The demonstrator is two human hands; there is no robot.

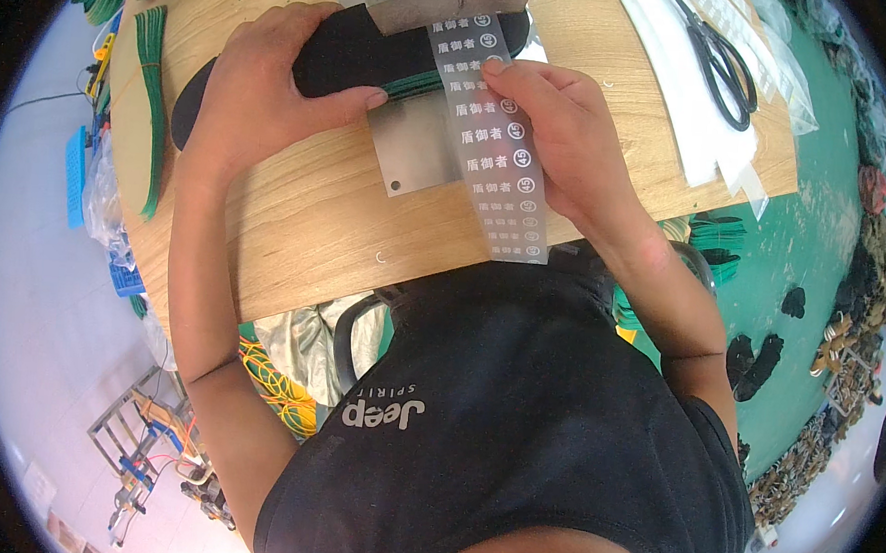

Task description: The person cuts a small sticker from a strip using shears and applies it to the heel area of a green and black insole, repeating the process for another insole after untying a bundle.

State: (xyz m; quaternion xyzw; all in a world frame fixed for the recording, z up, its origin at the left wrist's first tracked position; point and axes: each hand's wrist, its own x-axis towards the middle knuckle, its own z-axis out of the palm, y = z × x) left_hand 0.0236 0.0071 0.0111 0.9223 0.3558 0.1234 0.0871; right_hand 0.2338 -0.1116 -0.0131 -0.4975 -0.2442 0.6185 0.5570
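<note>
My left hand [273,82] grips a black shoe insole [359,54] with a green edge, holding it flat on the wooden table [306,219] under a metal press head [447,1]. My right hand [561,132] presses a long clear strip of printed labels [499,169] down across the insole with the fingertips. The strip runs from the press head toward my body, over a grey metal plate [415,150], and hangs past the table's near edge.
Black scissors [720,61] lie on white and clear sheets [692,109] at the right of the table. A bundle of green strips [152,101] lies at the left. Dark insoles [754,358] and scraps sit on the green floor at the right.
</note>
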